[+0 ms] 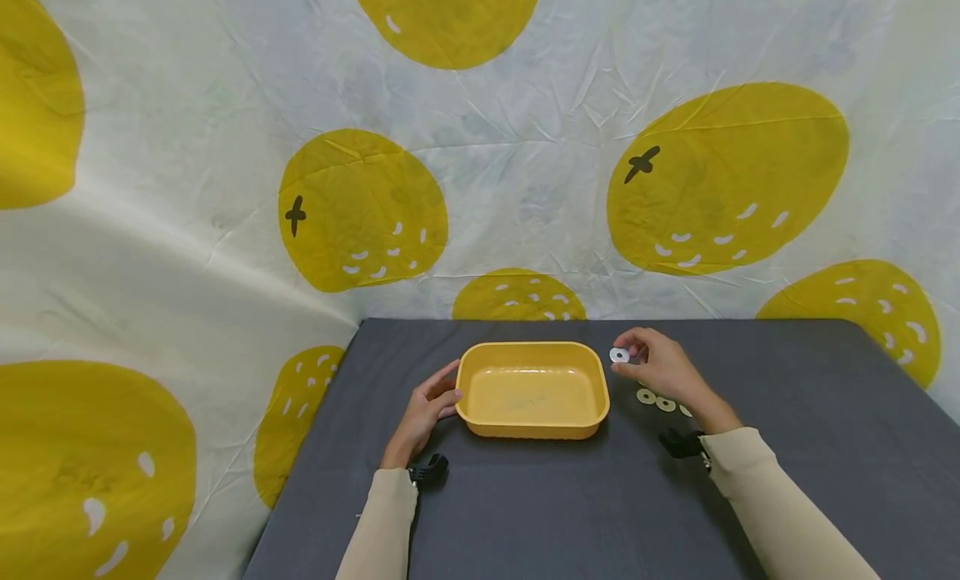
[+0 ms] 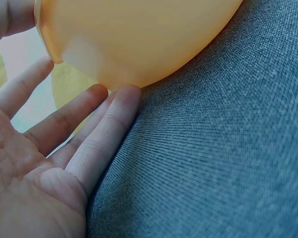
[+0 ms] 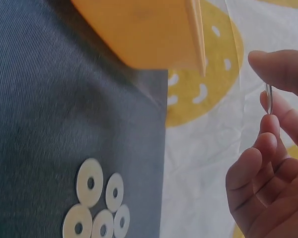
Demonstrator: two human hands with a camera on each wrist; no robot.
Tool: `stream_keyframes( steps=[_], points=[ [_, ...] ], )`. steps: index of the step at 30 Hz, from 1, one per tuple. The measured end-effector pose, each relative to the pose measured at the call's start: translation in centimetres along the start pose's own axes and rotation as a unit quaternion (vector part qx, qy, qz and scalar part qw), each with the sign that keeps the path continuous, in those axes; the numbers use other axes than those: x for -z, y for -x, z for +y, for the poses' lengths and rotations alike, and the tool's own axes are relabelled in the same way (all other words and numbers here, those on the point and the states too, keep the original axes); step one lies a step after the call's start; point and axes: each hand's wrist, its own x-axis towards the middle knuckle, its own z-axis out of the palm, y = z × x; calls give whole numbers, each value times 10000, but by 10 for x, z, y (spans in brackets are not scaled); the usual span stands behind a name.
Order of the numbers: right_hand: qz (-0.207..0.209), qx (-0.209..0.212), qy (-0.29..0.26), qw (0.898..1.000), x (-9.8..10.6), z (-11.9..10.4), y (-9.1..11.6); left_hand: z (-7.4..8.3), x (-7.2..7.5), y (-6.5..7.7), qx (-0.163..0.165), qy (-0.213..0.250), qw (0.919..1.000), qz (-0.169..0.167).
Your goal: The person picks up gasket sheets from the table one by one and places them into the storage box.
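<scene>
A yellow plastic tub (image 1: 532,430) stands on the dark cloth, its inside facing up. My left hand (image 1: 426,409) is at its left end, the thumb at the rim and the straight fingers (image 2: 111,121) touching the outer wall. To the right of the tub, my right hand (image 1: 660,367) pinches a flat metal washer (image 1: 619,355) between thumb and fingertips. In the right wrist view this washer (image 3: 269,99) appears edge-on, raised above the cloth. Several more washers (image 3: 90,182) lie flat and close together below the right hand, partly covered by it in the head view.
Dark grey cloth (image 1: 510,505) covers the table. Behind and to the left hangs a white curtain (image 1: 525,180) printed with large yellow fruit, meeting the table's back edge. A black wrist strap (image 1: 429,472) sits on each forearm beside the beige sleeves.
</scene>
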Motion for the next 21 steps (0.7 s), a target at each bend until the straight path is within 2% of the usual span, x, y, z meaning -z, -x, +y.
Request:
stream_keyframes(
  steps=[5,12,21],
  points=[
    [-109,30,-135,9998,-6,-9,-4,1,0,1,-77,-65,9999,-21],
    [-122,379,-242,9989,-14,-23,-7,2,1,2,-77,-112,9999,-7],
    [-161,623,-247,9976,-28,-33,-12,2,-1,2,-114,-119,9999,-27]
  ],
)
